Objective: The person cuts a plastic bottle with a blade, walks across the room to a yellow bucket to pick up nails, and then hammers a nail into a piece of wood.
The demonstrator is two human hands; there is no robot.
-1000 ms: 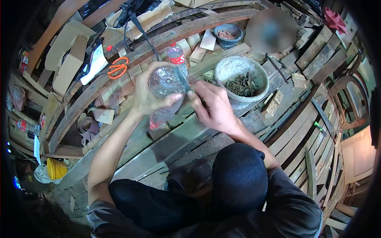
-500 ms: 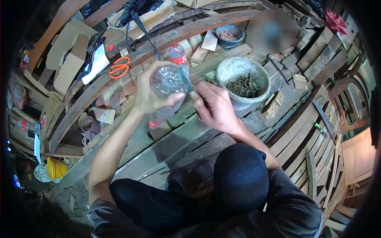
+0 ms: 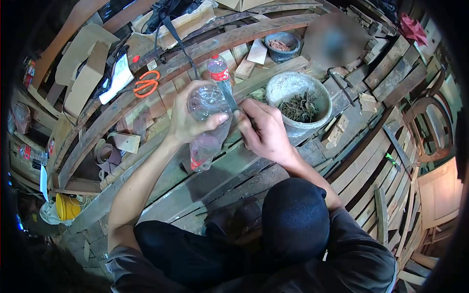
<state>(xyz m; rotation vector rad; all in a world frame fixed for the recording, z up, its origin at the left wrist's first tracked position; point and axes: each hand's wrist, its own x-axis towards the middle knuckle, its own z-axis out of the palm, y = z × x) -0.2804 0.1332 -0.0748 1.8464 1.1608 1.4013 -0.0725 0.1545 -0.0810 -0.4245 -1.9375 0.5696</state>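
My left hand (image 3: pixel 191 115) is wrapped around a clear plastic bottle (image 3: pixel 210 134), its ridged base turned up toward me and its red end pointing down. My right hand (image 3: pixel 261 128) is closed in a fist around a narrow grey knife (image 3: pixel 228 97); the handle is hidden by the fingers. The knife's flat blade lies along the bottle's side near the base, close to my left thumb. Just behind stands a second bottle (image 3: pixel 219 73) with a red cap and red label.
Right of my hands is a grey bucket (image 3: pixel 281 88) holding dry plant pieces. Farther back sits a small dark bucket (image 3: pixel 288 53) of reddish chips. Orange-handled scissors (image 3: pixel 146 84) and paper (image 3: pixel 117 80) lie at left. Wooden slats (image 3: pixel 371 166) spread across the right.
The held bottle has tilted, its red end swinging lower and slightly right. The knife has shifted slightly along the bottle's side. Both hands keep their hold.
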